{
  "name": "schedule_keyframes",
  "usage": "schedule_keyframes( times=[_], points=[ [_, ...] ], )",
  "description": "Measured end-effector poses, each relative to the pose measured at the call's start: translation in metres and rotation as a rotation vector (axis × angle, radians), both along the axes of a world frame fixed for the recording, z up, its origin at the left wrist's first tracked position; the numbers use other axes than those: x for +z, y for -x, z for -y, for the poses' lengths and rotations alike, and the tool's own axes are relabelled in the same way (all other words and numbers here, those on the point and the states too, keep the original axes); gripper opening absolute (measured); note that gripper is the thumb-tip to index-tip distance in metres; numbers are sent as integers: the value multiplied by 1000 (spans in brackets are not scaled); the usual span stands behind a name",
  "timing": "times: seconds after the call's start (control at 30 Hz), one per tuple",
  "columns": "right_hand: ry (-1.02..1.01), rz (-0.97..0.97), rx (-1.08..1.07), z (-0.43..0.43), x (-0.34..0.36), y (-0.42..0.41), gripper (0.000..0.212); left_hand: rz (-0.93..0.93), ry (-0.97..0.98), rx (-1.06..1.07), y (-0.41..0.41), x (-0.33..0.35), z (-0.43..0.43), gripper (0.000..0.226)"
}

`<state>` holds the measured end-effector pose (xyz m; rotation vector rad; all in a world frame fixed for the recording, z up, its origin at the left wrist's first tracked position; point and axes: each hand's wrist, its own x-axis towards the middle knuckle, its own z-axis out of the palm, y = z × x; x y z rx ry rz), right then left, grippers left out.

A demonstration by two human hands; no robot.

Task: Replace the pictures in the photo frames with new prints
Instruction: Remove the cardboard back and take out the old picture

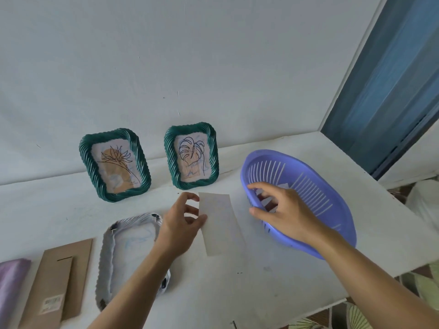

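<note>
Two green rope-edged photo frames stand against the wall, one with a flower drawing (115,165) and one with a leaf drawing (192,156). A third frame (123,252) lies face down on the white table, its back open. My left hand (181,224) pinches the left edge of a pale print (221,224) held just above the table. My right hand (282,207) reaches over the near rim of a purple slotted basket (316,210), fingers spread and slightly curled over white paper pieces inside, holding nothing that I can see.
A brown cardboard frame backing with a stand (59,283) lies at the front left, beside a lilac cloth (10,281) at the edge. The table's front edge (308,307) runs close below my arms. A blue door (389,79) stands at the right.
</note>
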<state>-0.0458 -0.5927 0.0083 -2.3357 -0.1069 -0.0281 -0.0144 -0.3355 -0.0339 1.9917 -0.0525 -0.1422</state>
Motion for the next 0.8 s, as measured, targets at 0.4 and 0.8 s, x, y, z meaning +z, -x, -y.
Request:
schedule_keyframes(
  times=[0.4, 0.8],
  points=[
    [-170, 19, -36, 18, 14, -4, 40, 173, -259, -91, -5, -32, 64, 65],
    [-129, 17, 17, 14, 5, -3, 42, 661, -717, -290, 9, -56, 52, 28]
  ],
)
